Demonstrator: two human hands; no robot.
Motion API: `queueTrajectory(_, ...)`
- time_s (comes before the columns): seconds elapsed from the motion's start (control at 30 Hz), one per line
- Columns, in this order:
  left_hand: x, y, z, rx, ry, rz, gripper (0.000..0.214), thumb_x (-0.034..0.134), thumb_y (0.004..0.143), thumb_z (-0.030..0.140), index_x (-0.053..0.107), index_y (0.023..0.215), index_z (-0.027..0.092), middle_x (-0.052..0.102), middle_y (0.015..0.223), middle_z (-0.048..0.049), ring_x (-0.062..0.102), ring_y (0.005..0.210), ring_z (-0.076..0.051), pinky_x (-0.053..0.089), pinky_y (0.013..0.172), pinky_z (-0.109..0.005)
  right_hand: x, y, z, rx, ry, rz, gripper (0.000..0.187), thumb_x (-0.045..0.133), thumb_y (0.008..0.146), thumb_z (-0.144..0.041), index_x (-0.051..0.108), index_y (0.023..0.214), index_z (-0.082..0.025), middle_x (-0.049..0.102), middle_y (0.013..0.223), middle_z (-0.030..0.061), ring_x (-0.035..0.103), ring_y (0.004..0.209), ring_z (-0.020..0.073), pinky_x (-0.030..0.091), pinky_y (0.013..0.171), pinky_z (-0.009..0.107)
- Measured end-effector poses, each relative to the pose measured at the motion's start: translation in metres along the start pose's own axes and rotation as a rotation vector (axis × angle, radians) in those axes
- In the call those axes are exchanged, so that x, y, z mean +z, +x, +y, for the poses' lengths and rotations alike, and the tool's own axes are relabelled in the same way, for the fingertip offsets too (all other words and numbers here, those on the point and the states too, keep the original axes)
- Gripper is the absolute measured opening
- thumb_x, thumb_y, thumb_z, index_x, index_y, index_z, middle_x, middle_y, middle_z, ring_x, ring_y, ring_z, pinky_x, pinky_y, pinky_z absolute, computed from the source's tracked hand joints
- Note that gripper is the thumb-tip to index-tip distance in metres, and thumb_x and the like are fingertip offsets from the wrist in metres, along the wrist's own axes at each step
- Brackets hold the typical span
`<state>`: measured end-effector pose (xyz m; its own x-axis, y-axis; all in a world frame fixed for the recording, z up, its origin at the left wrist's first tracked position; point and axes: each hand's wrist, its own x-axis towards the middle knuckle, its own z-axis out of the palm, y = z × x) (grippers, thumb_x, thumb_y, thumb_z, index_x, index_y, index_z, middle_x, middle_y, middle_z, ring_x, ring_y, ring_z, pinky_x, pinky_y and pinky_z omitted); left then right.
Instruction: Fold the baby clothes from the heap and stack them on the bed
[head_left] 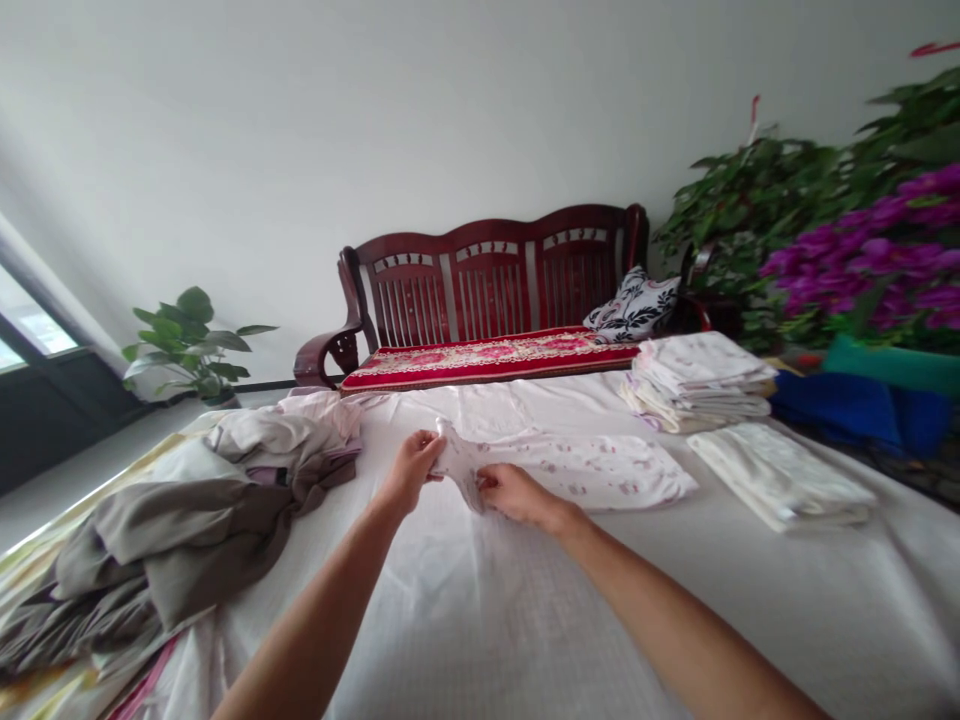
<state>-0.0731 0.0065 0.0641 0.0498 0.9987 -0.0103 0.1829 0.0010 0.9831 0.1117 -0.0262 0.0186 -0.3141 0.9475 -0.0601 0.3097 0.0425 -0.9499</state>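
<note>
A white garment with a small printed pattern (600, 468) lies lengthwise across the white sheet (442, 610), its kind hard to make out. My left hand (417, 466) pinches its left end and lifts that edge off the sheet. Farther along the near edge, my right hand (514, 492) grips the same cloth between thumb and fingers. Between both hands the fabric is raised and bunched, while the right part lies flat. A folded white cloth (780, 475) rests to the right, beside a stack of folded clothes (697, 378).
On the left is a loose heap of grey and white clothes (187, 530). Behind the sheet stands a wooden bench (487, 285) with a red cover and a patterned cushion (634, 305). Purple flowers (877, 255) and a blue cloth-like item (855, 410) are at right; a potted plant (191, 345) stands left.
</note>
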Motion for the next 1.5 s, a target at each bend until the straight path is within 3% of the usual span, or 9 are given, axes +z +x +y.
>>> queueTrajectory(0.13,0.029,0.000,0.013,-0.015,-0.164,-0.078,0.050,0.079,0.061,0.055,0.052,0.085,0.019,0.054,0.061,0.0076,0.054,0.050,-0.007,0.043,0.046,-0.017,-0.006,-0.001,-0.001,0.059,0.111,-0.052,0.009,0.056,0.073,-0.019,0.065,0.076,-0.017,0.064,0.066,0.0000,0.059,0.060,0.0128,0.044,0.052,0.021)
queueTrajectory(0.37,0.071,0.005,0.007,-0.039,-0.179,-0.145,0.039,0.081,0.071,0.040,0.056,0.090,0.017,0.059,0.061,0.0061,0.056,0.049,-0.008,0.046,0.047,-0.019,-0.026,-0.009,-0.002,0.232,0.558,-0.145,0.017,0.062,0.079,-0.024,0.069,0.092,-0.016,0.074,0.082,0.0064,0.071,0.073,0.0162,0.056,0.066,0.025)
queueTrajectory(0.6,0.098,0.006,-0.009,-0.094,-0.195,-0.187,0.031,0.078,0.075,0.034,0.057,0.091,0.017,0.060,0.064,0.0041,0.060,0.051,-0.011,0.049,0.050,-0.022,-0.039,-0.017,0.009,0.367,0.861,-0.041,0.044,0.035,0.100,-0.045,0.066,0.101,-0.013,0.074,0.085,0.0098,0.071,0.075,0.0183,0.059,0.070,0.033)
queueTrajectory(0.7,0.099,0.004,-0.011,-0.112,-0.202,-0.223,0.027,0.073,0.080,0.035,0.059,0.092,0.016,0.066,0.069,-0.0017,0.066,0.059,-0.014,0.052,0.055,-0.024,-0.043,-0.021,0.012,0.382,0.969,-0.046,0.063,0.024,0.100,-0.062,0.064,0.108,-0.014,0.074,0.088,0.0109,0.072,0.076,0.0208,0.059,0.070,0.037)
queueTrajectory(0.77,0.095,0.005,-0.013,-0.094,-0.217,-0.215,0.024,0.067,0.083,0.034,0.060,0.097,0.016,0.069,0.075,-0.0039,0.068,0.064,-0.014,0.054,0.059,-0.025,-0.043,-0.023,0.014,0.388,1.026,-0.061,0.061,0.030,0.099,-0.062,0.063,0.110,-0.013,0.074,0.089,0.0111,0.073,0.078,0.0214,0.059,0.072,0.037)
queueTrajectory(0.9,0.082,0.014,-0.024,0.115,-0.076,-0.051,0.022,0.058,0.084,0.026,0.063,0.102,0.016,0.072,0.087,-0.0059,0.070,0.077,-0.015,0.055,0.071,-0.027,-0.037,-0.025,0.017,0.378,1.101,-0.045,0.028,0.055,0.093,-0.032,0.063,0.110,-0.011,0.075,0.089,0.0089,0.073,0.083,0.0205,0.059,0.083,0.038)
queueTrajectory(1.07,0.073,0.017,-0.044,0.212,0.040,0.014,0.024,0.053,0.082,0.021,0.069,0.099,0.017,0.075,0.099,-0.0059,0.069,0.092,-0.019,0.055,0.087,-0.032,-0.024,-0.023,0.014,0.311,1.172,-0.022,0.028,0.056,0.085,-0.016,0.063,0.111,-0.009,0.076,0.092,0.0118,0.074,0.088,0.0217,0.056,0.094,0.043)
queueTrajectory(1.3,0.077,0.017,-0.058,0.409,0.336,0.002,0.039,0.046,0.090,0.017,0.066,0.124,0.020,0.068,0.130,-0.0072,0.058,0.127,-0.024,0.041,0.113,-0.042,-0.021,-0.025,0.011,0.327,1.021,-0.018,0.022,0.059,0.085,-0.013,0.065,0.106,-0.011,0.077,0.089,0.0099,0.073,0.080,0.0174,0.057,0.087,0.034)
queueTrajectory(1.5,0.078,0.023,-0.077,0.470,0.607,-0.036,0.045,0.042,0.094,0.019,0.058,0.137,0.018,0.053,0.149,-0.0111,0.041,0.144,-0.027,0.031,0.121,-0.048,-0.042,-0.038,0.010,0.266,0.641,0.091,0.027,0.069,0.085,-0.038,0.064,0.102,-0.018,0.075,0.094,0.0070,0.071,0.081,0.0173,0.057,0.079,0.034)
